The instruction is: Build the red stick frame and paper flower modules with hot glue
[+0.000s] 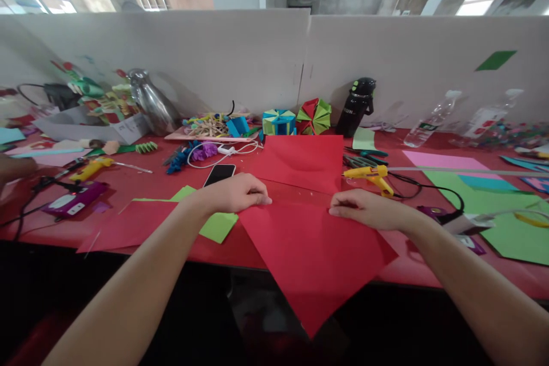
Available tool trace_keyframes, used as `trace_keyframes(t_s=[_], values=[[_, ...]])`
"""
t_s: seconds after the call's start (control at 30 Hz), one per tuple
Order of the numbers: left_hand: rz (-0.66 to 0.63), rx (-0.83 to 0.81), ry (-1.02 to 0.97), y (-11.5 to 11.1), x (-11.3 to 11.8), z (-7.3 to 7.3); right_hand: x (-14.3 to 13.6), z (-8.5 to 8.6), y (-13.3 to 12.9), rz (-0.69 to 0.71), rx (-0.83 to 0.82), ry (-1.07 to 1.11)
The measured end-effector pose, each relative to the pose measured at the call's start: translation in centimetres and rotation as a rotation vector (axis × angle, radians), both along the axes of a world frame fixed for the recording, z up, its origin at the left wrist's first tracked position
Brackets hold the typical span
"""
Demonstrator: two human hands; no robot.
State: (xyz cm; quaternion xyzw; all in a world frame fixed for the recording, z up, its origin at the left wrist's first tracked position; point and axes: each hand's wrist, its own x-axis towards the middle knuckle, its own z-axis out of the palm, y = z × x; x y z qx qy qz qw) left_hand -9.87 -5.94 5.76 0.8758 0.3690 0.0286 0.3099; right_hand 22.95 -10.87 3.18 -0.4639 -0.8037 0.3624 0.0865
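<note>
A sheet of red paper lies tilted in front of me, one corner hanging past the table's front edge. At its upper left edge my left hand is closed, thumb and fingers pinching the paper. My right hand grips the same sheet further right, fingers curled over it. Just behind stands or leans another red paper piece; whether it joins the held sheet I cannot tell. Beside my left hand are green paper pieces and a phone. A yellow glue gun rests behind my right hand.
At the far left shows another person's hand, near a second yellow glue gun. Folded paper wheels, a black bottle and a steel jug stand along the white partition. Green sheets lie right.
</note>
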Motion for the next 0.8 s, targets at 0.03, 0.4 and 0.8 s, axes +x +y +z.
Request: trace_keyframes(t_s=[0.03, 0.4, 0.8], values=[[-0.011, -0.019, -0.01, 0.0, -0.2, -0.1, 0.2, -0.1, 0.1, -0.014, 0.001, -0.015], [0.132, -0.062, 0.027, 0.2, -2.2, 1.4, 4.3, -1.3, 1.0, -0.086, 0.0, 0.069], [0.182, -0.135, 0.017, 0.9, -3.7, 1.1, 5.9, -3.1, 1.9, -0.177, 0.075, 0.056]])
